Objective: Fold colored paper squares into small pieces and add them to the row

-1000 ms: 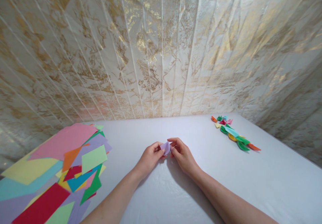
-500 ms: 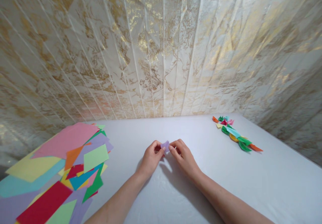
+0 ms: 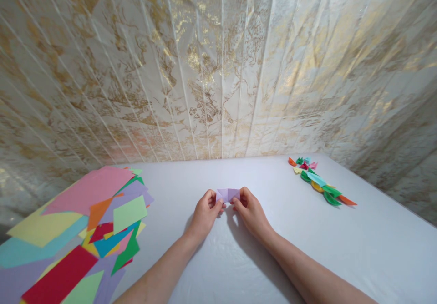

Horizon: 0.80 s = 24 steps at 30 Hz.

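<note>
A small purple paper with crease lines is stretched between my two hands, just above the middle of the white table. My left hand pinches its left end between thumb and fingers. At the right end, my right hand grips the paper the same way. The fingers behind the paper are partly hidden.
Overlapping coloured sheets, among them a red sheet and a pink sheet, cover the left side of the white table. Small folded paper pieces lie at the back right. A patterned gold-and-white curtain hangs behind.
The purple paper was small and bunched near my left fingers; now it is opened out into a wider strip. My right hand has shifted slightly and grips its right end.
</note>
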Each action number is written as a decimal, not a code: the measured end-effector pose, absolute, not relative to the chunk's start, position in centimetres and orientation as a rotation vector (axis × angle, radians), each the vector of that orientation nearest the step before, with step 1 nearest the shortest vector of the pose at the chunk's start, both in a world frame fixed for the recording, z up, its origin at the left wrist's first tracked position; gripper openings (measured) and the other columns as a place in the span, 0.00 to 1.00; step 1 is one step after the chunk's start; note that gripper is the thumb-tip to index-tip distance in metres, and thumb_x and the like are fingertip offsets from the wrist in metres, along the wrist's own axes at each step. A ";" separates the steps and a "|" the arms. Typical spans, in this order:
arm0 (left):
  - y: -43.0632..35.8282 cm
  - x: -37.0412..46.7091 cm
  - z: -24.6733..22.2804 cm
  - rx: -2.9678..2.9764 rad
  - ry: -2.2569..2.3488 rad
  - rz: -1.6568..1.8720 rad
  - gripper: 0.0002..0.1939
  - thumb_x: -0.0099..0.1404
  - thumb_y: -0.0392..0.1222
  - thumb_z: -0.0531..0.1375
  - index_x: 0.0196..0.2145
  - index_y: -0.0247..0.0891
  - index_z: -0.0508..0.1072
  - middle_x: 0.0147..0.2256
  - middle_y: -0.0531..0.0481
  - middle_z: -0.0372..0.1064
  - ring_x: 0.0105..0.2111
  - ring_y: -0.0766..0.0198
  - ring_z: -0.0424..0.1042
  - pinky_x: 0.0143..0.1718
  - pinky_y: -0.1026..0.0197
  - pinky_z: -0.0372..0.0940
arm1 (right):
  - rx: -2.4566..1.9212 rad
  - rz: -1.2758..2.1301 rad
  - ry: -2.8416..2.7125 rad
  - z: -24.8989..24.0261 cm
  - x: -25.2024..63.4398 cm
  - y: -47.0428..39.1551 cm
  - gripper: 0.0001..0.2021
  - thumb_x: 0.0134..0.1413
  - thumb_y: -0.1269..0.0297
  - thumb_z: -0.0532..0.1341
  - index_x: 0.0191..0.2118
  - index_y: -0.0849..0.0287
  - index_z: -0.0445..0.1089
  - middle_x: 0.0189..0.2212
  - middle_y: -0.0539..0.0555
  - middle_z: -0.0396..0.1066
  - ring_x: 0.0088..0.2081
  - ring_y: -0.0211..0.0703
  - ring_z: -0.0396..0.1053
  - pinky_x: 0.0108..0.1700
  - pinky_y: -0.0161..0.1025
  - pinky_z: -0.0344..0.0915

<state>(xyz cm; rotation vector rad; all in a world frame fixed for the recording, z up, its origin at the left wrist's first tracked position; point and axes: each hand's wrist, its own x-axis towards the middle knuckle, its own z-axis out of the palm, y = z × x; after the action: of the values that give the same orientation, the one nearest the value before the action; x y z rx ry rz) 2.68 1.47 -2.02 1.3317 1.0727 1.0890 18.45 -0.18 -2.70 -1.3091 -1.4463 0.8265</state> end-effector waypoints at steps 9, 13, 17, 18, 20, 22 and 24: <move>1.3 2.9 -2.1 1.331 1.032 1.046 0.13 0.57 0.48 0.62 0.30 0.39 0.63 0.30 0.51 0.72 0.31 0.62 0.76 0.29 0.63 0.69 | -1.273 0.616 -1.562 -2.0 18.6 -0.7 0.25 0.53 0.73 0.53 0.58 0.54 0.61 0.44 0.54 0.66 0.33 0.38 0.68 0.39 0.40 0.68; 1.4 2.8 -2.5 1.353 1.048 1.085 0.13 0.57 0.47 0.62 0.28 0.40 0.62 0.29 0.54 0.70 0.30 0.62 0.76 0.31 0.63 0.70 | -1.229 0.483 -1.692 -1.2 18.5 -1.2 0.22 0.56 0.75 0.50 0.53 0.53 0.67 0.46 0.55 0.64 0.43 0.42 0.68 0.49 0.43 0.66; 1.6 2.7 -2.7 1.360 1.031 1.092 0.14 0.56 0.48 0.63 0.28 0.39 0.62 0.28 0.54 0.70 0.31 0.61 0.76 0.32 0.61 0.71 | -1.251 0.417 -1.772 -1.1 18.3 -1.4 0.16 0.59 0.72 0.54 0.50 0.53 0.68 0.48 0.56 0.65 0.47 0.45 0.68 0.51 0.42 0.66; 1.6 2.7 -2.7 1.353 1.028 1.082 0.14 0.56 0.48 0.63 0.28 0.39 0.62 0.28 0.54 0.70 0.31 0.61 0.76 0.31 0.61 0.71 | -1.261 0.405 -1.776 -1.1 18.4 -1.4 0.16 0.58 0.72 0.54 0.50 0.53 0.68 0.47 0.55 0.65 0.47 0.44 0.68 0.50 0.42 0.66; 1.5 2.8 -2.6 1.341 1.028 1.063 0.15 0.57 0.49 0.63 0.28 0.39 0.62 0.28 0.53 0.70 0.31 0.61 0.77 0.30 0.62 0.71 | -1.288 0.392 -1.775 -1.3 18.5 -1.3 0.17 0.57 0.74 0.54 0.50 0.54 0.67 0.46 0.55 0.66 0.46 0.44 0.68 0.50 0.41 0.66; 1.4 2.8 -2.3 1.333 1.028 1.050 0.15 0.57 0.50 0.62 0.29 0.39 0.62 0.28 0.53 0.71 0.31 0.61 0.77 0.30 0.62 0.71 | -1.317 0.383 -1.776 -1.3 18.6 -1.2 0.17 0.56 0.75 0.54 0.49 0.54 0.67 0.45 0.55 0.66 0.45 0.44 0.68 0.49 0.42 0.66; 1.3 2.8 -1.9 1.328 1.023 1.040 0.14 0.58 0.50 0.62 0.29 0.39 0.63 0.29 0.53 0.71 0.31 0.61 0.77 0.31 0.62 0.71 | -1.335 0.375 -1.780 -1.2 18.7 -1.2 0.16 0.55 0.76 0.54 0.48 0.54 0.66 0.45 0.55 0.66 0.44 0.44 0.68 0.48 0.42 0.65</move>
<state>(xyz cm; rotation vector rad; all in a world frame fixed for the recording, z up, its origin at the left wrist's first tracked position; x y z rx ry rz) 2.77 1.28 -1.92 1.3277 1.0230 1.0404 18.71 -1.20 -1.17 -1.3349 -1.7800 0.3752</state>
